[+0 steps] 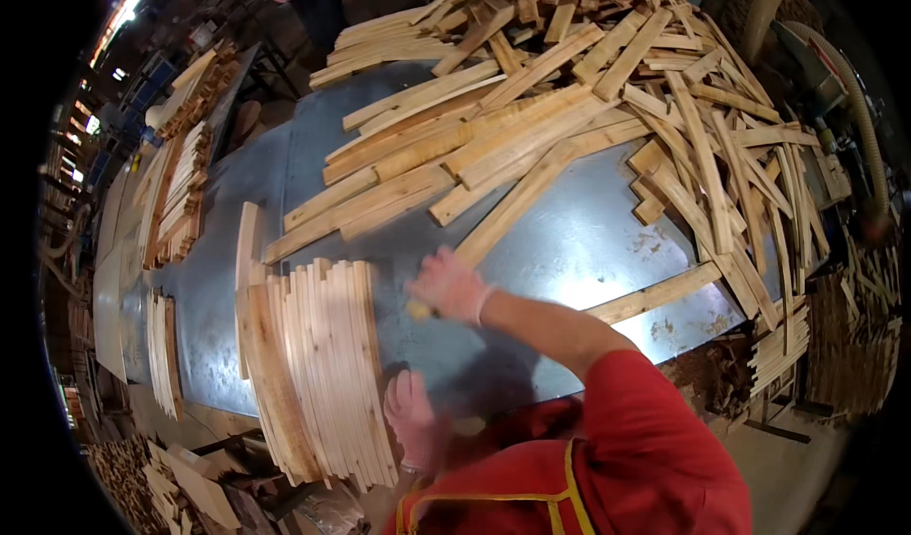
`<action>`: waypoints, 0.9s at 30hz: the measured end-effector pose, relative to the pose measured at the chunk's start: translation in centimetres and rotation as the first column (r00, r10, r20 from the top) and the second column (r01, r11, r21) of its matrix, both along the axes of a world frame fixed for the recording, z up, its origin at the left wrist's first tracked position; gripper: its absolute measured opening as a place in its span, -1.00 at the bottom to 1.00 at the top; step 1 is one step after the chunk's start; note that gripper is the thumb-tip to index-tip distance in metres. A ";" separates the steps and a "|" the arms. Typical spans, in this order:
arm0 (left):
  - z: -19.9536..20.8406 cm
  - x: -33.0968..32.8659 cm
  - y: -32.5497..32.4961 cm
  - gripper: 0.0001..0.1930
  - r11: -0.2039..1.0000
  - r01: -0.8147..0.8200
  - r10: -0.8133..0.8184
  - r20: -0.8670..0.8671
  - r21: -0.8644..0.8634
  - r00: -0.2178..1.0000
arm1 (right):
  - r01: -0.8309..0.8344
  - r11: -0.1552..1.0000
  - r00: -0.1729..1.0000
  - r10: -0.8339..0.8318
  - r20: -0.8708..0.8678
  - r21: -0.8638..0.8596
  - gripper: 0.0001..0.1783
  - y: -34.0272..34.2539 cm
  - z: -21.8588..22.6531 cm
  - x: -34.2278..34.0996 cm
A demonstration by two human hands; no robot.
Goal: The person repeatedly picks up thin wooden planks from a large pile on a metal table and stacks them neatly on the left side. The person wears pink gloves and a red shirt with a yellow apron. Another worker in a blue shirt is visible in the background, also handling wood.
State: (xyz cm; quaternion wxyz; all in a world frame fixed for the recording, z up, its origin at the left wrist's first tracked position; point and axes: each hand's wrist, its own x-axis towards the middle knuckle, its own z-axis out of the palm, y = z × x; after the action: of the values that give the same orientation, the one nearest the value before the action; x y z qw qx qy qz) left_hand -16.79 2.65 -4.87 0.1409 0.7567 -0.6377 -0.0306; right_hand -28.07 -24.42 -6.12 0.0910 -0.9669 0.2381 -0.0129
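Note:
On the metal-topped table stands a row of pale wooden slats, packed side by side. A gloved hand, my left hand, is beside the right edge of this row near the table's front, its fingers extended and nothing seen in them. Farther out over the bare metal is my right hand, also gloved, with curled, slightly blurred fingers. It is close to the near end of a long wooden board; whether it touches that board cannot be made out. A small yellowish patch shows at its fingertips.
A large loose heap of boards covers the far and right side of the table. More slats stand at the left edge. Stacked strips lie beyond, left. A ribbed hose hangs at right. Another person stands far off.

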 end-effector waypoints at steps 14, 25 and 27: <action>1.5 2.0 -5.4 -0.63 0.805 0.360 0.468 -0.878 0.472 0.105 | 0.582 0.809 0.744 -0.486 -0.458 0.088 -0.31 6.7 -0.2 -33.7; 1.0 4.0 6.4 -0.52 0.975 -0.017 0.170 -0.687 0.223 0.707 | 0.333 0.207 0.425 -0.904 0.049 0.920 -0.23 7.2 -0.5 -8.8; -0.1 5.1 8.8 -0.44 0.925 -0.117 0.348 -0.679 0.363 0.646 | 0.532 0.232 0.555 -0.822 -0.129 0.814 -0.25 8.5 -1.5 -3.4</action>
State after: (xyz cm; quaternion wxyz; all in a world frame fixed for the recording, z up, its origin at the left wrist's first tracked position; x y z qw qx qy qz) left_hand -11.65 11.49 -5.01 0.2759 0.7685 -0.4122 -0.4041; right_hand -31.43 -15.89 -7.64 0.5244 -0.5949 0.5997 -0.1072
